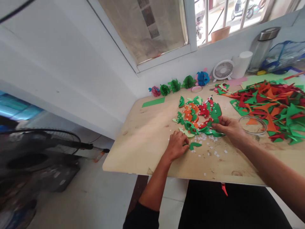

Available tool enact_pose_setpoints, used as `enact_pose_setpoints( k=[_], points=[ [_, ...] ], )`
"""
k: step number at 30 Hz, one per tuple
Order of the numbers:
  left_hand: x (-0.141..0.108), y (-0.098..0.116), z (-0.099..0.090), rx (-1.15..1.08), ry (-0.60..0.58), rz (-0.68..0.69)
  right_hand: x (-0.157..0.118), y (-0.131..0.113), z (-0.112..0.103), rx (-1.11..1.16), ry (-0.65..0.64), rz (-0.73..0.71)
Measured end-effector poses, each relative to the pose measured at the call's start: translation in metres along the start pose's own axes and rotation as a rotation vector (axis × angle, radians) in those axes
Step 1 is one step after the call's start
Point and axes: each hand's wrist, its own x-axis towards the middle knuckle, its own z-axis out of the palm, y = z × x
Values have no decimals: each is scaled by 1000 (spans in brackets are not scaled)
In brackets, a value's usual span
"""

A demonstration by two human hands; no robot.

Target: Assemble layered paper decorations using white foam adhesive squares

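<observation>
My left hand (177, 144) rests on the wooden table, fingers curled at the left end of a small green paper cutout (195, 145). Between the thumb and fingers of my right hand (226, 127) is a larger green paper piece (216, 113), raised at the right side of a cluster. That cluster holds red paper pieces (204, 109), orange paper pieces (190, 113) and green ones, many dotted with small white squares. Loose white squares (202, 138) lie scattered between and in front of my hands.
A big heap of red, orange and green scraps (269, 105) covers the right side, with a tape ring (254, 125) beside it. Along the wall stand folded paper figures (175, 85), a small fan (223, 70) and a glass bottle (262, 51). A green strip (153, 102) lies back left.
</observation>
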Motion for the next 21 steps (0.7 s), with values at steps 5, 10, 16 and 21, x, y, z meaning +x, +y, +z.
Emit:
enact_pose_setpoints(
  k=[5,10,16,21],
  points=[
    [5,4,-6,-65,-76,4,-1,-2,2,16,-24,-2],
    [5,11,-6,-2,-145,-36,-3,-5,4,42,-5,-1],
    [4,14,-11,-136,-136,-77,-4,-7,5,19,5,-13],
    [8,20,-20,-441,173,-162,-5,-8,5,-5,-27,-16]
  ],
)
